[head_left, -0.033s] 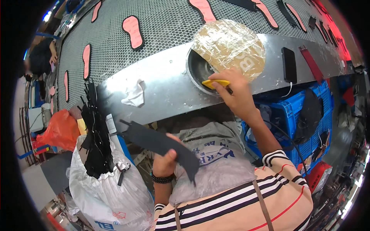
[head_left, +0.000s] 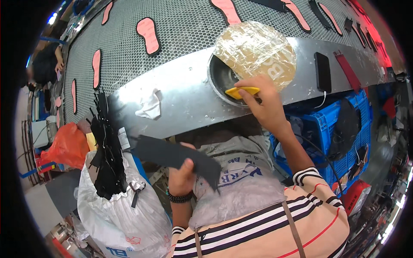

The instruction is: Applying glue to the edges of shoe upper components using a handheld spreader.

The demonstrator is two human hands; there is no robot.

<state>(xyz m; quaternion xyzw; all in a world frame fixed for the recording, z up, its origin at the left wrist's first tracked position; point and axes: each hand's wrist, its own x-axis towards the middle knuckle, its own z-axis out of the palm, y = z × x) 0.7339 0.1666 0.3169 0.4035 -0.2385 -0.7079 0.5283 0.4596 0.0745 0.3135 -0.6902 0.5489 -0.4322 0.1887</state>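
My right hand point(head_left: 266, 103) pinches a flat yellow scraper point(head_left: 243, 92) at the near rim of a round metal bowl point(head_left: 214, 79). A round cardboard disc point(head_left: 258, 51), wrapped in clear tape, covers much of the bowl; dark, wet-looking contents show in the gap. Over my lap, my left hand point(head_left: 182, 176) holds a curved black strip of shoe material point(head_left: 165, 154), thumb on top and fingers beneath. Its right end is blurred. Left of that hand, a bundle of similar black strips point(head_left: 107, 167) stands in a white sack point(head_left: 103, 215).
Pink insoles with black edges point(head_left: 148, 36) lie on a mesh conveyor point(head_left: 185, 38) beyond the metal ledge point(head_left: 180, 99). On the ledge are a crumpled white cloth point(head_left: 150, 104), a phone point(head_left: 322, 72) on a cable and a red strap point(head_left: 346, 71). A blue crate point(head_left: 340, 124) stands right.
The black strip in my left hand has tilted and shifted slightly, its right end rising. My right hand has moved a touch with the scraper, still at the bowl.
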